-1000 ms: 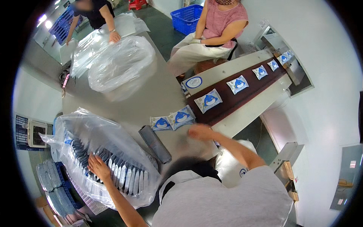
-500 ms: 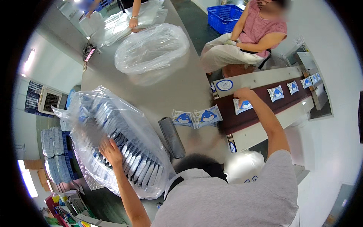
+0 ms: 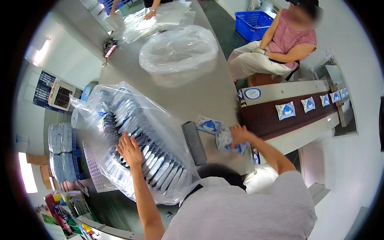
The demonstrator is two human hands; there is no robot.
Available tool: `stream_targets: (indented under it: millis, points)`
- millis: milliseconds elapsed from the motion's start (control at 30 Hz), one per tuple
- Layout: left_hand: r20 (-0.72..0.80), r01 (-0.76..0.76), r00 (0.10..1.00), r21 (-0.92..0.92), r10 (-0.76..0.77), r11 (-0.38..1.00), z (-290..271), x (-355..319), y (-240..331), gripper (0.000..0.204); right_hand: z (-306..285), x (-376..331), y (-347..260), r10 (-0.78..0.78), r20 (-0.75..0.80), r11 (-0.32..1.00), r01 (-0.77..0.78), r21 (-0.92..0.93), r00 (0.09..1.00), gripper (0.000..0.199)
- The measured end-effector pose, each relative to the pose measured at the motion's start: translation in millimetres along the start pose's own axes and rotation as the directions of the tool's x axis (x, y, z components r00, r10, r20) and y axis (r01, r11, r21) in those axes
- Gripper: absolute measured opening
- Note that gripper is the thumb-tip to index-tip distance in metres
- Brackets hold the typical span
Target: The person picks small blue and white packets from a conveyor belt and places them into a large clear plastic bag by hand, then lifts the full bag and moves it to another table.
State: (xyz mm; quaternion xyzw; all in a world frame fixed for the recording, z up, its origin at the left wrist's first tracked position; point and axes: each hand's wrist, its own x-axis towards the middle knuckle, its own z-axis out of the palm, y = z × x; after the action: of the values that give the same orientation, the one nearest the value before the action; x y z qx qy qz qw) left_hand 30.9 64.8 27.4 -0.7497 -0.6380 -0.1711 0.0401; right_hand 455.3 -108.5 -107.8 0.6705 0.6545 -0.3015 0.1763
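My left hand point(image 3: 130, 151) lies with its fingers stretched out on rows of small sealed packets point(image 3: 154, 162), inside a large clear plastic bag point(image 3: 160, 110) on the table. My right hand point(image 3: 240, 136) is at the table end of the conveyor, its fingers closed over a white packet with a blue whale print point(image 3: 225, 140), slightly smeared by motion. Another whale-print packet point(image 3: 209, 125) lies just to its left. Between these and the bag rests a long dark grey block point(image 3: 194, 143).
More packets point(image 3: 285, 110) sit spaced along the dark red conveyor belt point(image 3: 262, 120) at right. A second clear bag point(image 3: 178, 50) stands opened on the table point(image 3: 132, 76). At the far end, a co-worker's hand point(image 3: 150, 15) touches flat plastic sheets. A seated person point(image 3: 290, 44) is beyond the conveyor.
My right hand has moved left and nearer from the belt, bringing a packet to those at the table edge. My left hand stays on the packed rows. The whole view has shifted somewhat.
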Motion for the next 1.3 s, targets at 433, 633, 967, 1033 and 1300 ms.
stream_targets:
  millis: [433,633,967,1033,1300]
  points:
    - [0.310,-0.019,0.948,-0.164,0.070,0.986,-23.6,31.6,-22.8,0.041,-69.2,-77.8,-89.5,0.098,-0.686,0.211,0.659,0.722,0.721,0.071]
    - [-0.177,0.105,0.963,-0.450,-0.204,0.887,-44.9,104.7,-71.6,0.068,-205.2,20.2,-217.1,-0.486,-0.868,0.289,0.956,-0.057,0.095,0.068]
    - [-0.384,0.010,0.857,-0.656,-0.345,0.755,-101.2,125.4,-93.2,0.045,-254.6,146.9,-372.9,-0.709,-0.527,0.701,0.555,-0.448,0.469,0.101]
    - [-0.195,0.040,0.944,-0.732,-0.265,0.681,-86.4,115.1,-68.8,0.036,-254.1,146.2,-383.1,-0.734,-0.468,0.678,0.571,-0.463,0.492,0.103]
    - [-0.233,-0.053,0.972,-0.275,-0.013,0.960,-3.4,103.9,-37.0,0.032,-274.8,124.3,-386.3,-0.651,-0.311,0.751,0.532,-0.390,0.692,0.074]
